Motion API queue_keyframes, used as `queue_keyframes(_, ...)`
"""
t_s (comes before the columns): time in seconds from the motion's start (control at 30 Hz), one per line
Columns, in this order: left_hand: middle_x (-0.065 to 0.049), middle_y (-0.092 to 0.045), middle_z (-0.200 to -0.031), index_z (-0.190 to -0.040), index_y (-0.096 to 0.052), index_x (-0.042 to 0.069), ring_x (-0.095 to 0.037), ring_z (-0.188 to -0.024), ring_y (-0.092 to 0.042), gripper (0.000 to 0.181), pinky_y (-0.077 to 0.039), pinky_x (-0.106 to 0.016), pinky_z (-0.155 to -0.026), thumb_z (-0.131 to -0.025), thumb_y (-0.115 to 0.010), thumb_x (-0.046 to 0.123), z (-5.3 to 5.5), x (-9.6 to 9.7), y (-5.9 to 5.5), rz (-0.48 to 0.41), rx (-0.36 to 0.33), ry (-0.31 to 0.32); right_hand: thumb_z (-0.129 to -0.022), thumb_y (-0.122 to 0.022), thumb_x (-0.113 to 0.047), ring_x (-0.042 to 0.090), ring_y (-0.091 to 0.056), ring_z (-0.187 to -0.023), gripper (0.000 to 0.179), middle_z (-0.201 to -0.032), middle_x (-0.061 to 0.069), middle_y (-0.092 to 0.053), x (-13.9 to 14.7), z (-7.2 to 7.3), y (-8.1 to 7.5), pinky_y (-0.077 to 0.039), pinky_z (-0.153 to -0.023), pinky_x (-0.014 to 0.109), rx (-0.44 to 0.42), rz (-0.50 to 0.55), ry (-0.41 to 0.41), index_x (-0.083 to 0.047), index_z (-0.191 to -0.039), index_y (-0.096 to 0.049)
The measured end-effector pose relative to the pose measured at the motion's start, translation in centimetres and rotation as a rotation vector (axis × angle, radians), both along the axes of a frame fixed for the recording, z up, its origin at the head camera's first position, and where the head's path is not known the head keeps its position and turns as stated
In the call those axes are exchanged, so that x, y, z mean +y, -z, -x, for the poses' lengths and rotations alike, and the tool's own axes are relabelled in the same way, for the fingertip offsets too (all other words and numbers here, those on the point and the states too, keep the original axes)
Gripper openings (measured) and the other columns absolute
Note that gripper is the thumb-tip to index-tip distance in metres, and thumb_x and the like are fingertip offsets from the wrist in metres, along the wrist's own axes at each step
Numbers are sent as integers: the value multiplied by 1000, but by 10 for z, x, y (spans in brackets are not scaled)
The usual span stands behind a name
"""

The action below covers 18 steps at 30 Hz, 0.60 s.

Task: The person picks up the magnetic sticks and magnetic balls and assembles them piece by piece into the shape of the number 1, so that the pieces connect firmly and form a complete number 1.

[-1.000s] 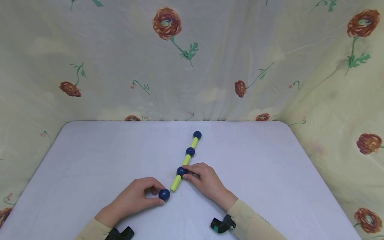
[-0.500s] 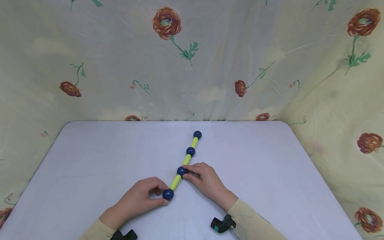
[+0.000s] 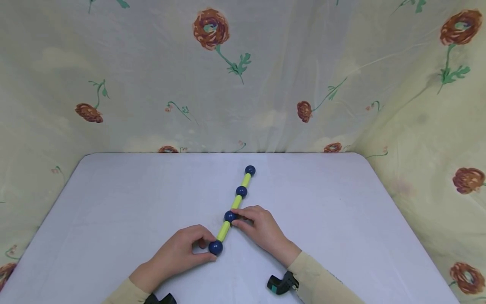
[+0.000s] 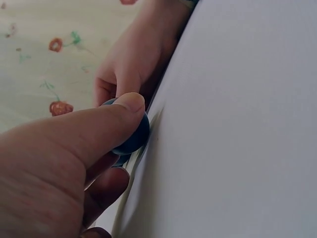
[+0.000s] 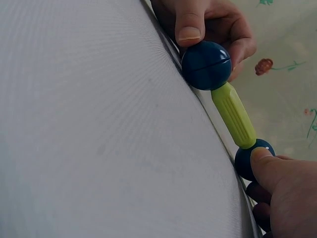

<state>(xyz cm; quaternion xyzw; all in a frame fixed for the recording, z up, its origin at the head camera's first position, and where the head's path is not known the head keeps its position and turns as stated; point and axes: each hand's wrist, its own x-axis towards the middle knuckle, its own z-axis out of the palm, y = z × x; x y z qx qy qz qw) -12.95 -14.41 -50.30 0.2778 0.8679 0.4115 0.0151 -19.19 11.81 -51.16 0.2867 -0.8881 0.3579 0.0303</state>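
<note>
A straight chain of dark blue balls and yellow-green ridged rods lies slantwise on the white table. My left hand point(image 3: 186, 250) pinches the nearest blue ball point(image 3: 215, 248) between thumb and fingers. That ball touches the end of the nearest rod point(image 5: 234, 115). With thumb and fingertips my right hand point(image 3: 262, 228) holds the second ball point(image 3: 229, 216), at the other end of this rod. Beyond it come a middle rod point(image 3: 236, 202), a third ball point(image 3: 241, 191), a far rod point(image 3: 246, 180) and the far end ball point(image 3: 250, 170). In the left wrist view, the thumb covers part of the ball.
The white-covered table point(image 3: 322, 202) has rounded far corners. Behind it and at both sides hangs a flower-patterned cloth point(image 3: 265, 76). A black wrist device point(image 3: 282, 283) sits by the right sleeve, and part of another point(image 3: 161, 299) shows at the left.
My left hand has moved the nearest ball a little to the right, closing the gap to the rod's free end. My right hand has stayed on the second ball.
</note>
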Motion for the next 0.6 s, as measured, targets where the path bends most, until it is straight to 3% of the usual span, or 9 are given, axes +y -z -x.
queue_keyframes(0.3, 20, -61, -97, -103, -66, 30, -4, -80, -57, 34, -50, -25, -72, -76, -87, 34, 0, 1, 4, -13, 18, 4, -93, -71, -34, 4, -60, -103, 35, -114, -12, -69, 1, -1, 0, -50, -86, 29, 20, 7, 1, -24, -126, -69)
queue_keyframes(0.4, 20, -61, -94, -102, -66, 30, -4, -80, -57, 34, -50, -25, -72, -76, -87, 36, 0, 1, 5, -9, 19, -2, -92, -71, -35, 4, -61, -95, 36, -110, -12, -69, 4, 3, 0, -51, -79, 28, 10, 41, 3, -22, -126, -69)
queue_keyframes(0.6, 21, -59, -90, -102, -66, 32, -4, -79, -55, 34, -49, -25, -71, -76, -85, 42, 0, 1, 6, 32, -20, -31, -94, -70, -29, 5, -60, -80, 27, -97, -10, -66, 14, 24, -8, -52, -70, 26, -46, 115, 145, -18, -119, -71)
